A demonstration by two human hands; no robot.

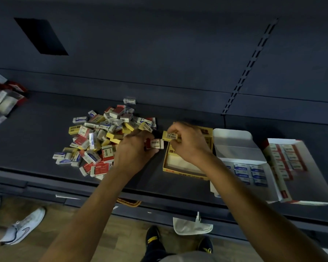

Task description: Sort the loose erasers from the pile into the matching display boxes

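Note:
A pile of loose erasers (104, 137) in yellow, red and blue-white sleeves lies on the dark shelf. My left hand (134, 152) at the pile's right edge grips a red 2B eraser (155, 144). My right hand (187, 142) holds a yellow eraser (169, 136) above the yellow display box (186, 172), which looks nearly bare inside. To its right stands a white box with blue erasers (248, 173) in rows, lid flap raised. Farther right is a red-trimmed box with red erasers (286, 157).
The shelf (36, 133) has a front lip (45, 178) near me. More boxed goods (2, 99) sit at the far left. Below are a wooden floor, a white shoe (21, 227), my dark shoes (153, 237), a wicker basket rim (129, 202) and a white tag (191, 225).

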